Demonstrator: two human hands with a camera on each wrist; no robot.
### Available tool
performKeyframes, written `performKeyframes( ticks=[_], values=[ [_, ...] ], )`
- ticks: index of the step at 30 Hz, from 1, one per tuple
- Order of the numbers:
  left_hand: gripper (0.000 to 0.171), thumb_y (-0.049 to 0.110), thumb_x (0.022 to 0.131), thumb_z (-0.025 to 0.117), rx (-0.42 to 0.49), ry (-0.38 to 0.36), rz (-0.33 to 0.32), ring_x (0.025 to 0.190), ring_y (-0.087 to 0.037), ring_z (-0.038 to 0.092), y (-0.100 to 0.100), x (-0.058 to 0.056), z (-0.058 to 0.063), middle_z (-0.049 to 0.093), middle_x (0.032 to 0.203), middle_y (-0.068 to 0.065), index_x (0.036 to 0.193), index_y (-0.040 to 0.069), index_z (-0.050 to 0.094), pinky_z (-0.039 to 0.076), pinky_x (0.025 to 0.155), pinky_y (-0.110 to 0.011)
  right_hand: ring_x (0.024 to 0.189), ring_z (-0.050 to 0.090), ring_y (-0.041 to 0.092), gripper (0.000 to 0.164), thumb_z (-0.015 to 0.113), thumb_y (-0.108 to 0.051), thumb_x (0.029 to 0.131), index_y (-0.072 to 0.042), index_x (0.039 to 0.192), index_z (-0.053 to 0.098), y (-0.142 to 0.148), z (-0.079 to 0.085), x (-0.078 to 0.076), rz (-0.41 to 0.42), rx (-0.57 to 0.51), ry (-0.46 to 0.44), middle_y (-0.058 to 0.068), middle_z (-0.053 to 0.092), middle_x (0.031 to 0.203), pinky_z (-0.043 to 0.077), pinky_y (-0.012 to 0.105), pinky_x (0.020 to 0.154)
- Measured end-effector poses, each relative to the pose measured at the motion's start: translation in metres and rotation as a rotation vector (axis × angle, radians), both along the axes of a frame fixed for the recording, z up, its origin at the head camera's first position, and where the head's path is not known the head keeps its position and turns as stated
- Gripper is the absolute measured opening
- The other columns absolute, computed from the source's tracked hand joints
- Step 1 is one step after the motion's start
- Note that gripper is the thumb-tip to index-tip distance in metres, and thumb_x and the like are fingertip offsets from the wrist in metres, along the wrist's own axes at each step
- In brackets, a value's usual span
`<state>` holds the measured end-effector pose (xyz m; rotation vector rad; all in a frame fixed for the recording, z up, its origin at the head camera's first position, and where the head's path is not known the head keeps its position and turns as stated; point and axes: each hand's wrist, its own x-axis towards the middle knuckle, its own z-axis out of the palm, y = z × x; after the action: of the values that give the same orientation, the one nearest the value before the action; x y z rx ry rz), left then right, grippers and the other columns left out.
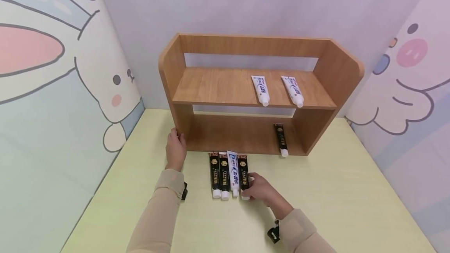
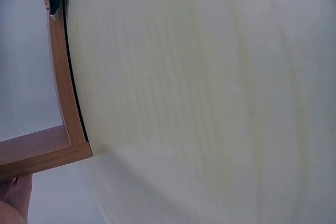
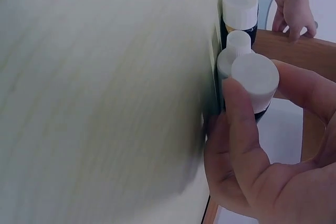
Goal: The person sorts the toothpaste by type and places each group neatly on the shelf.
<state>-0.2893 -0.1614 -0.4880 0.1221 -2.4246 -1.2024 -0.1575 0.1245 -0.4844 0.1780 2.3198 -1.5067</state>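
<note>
My right hand [image 1: 261, 190] pinches the white cap of a black toothpaste tube [image 1: 243, 171], the rightmost in a row on the table. In the right wrist view, thumb and fingers close round that cap [image 3: 255, 74]. Left of it lie a white toothpaste tube [image 1: 233, 171] and two more black tubes, one of them this black tube [image 1: 224, 173], caps toward me. My left hand [image 1: 175, 151] rests against the outer left side of the wooden shelf [image 1: 246, 150]; its fingers touch the side panel, partly out of sight in the left wrist view.
Two white toothpaste tubes lie on the upper board [image 1: 218, 85], one of them this right-hand tube [image 1: 292, 90]. Another black tube [image 1: 281, 139] lies at the right of the lower board. Walls with cartoon animals flank the pale yellow table [image 1: 337, 198].
</note>
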Motion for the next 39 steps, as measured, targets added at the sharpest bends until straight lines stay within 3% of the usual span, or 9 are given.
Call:
performKeyframes(
  ticks=[7, 25, 39],
  values=[
    [0.027, 0.011, 0.102, 0.051, -0.020, 0.011, 0.002, 0.098, -0.040, 0.059, 0.000, 0.002, 0.000, 0.052, 0.110, -0.022, 0.124, -0.002, 0.044, 0.052, 0.084, -0.051, 0.069, 0.057, 0.023, 0.080, 0.076, 0.007, 0.074, 0.011, 0.141, 0.033, 0.002, 0.002, 0.003, -0.001, -0.025, -0.004, 0.016, 0.056, 0.093, 0.056, 0.037, 0.061],
    [0.028, 0.010, 0.101, 0.053, -0.021, 0.027, 0.006, 0.099, -0.040, 0.058, -0.001, -0.001, 0.002, 0.052, 0.112, -0.022, 0.124, -0.002, 0.044, 0.051, 0.086, -0.051, 0.071, 0.059, 0.024, 0.080, 0.075, 0.009, 0.075, 0.010, 0.142, 0.032, 0.005, 0.013, -0.005, -0.023, -0.005, 0.007, 0.018, 0.055, 0.097, 0.057, 0.038, 0.062],
    [0.030, 0.009, 0.101, 0.054, -0.012, 0.022, 0.002, 0.101, -0.040, 0.059, 0.001, 0.001, 0.001, 0.052, 0.114, -0.023, 0.127, -0.002, 0.044, 0.051, 0.086, -0.053, 0.075, 0.060, 0.026, 0.075, 0.071, 0.007, 0.080, 0.009, 0.143, 0.030, 0.026, 0.022, -0.026, -0.047, 0.001, 0.020, 0.022, 0.055, 0.099, 0.057, 0.039, 0.065]
  ],
)
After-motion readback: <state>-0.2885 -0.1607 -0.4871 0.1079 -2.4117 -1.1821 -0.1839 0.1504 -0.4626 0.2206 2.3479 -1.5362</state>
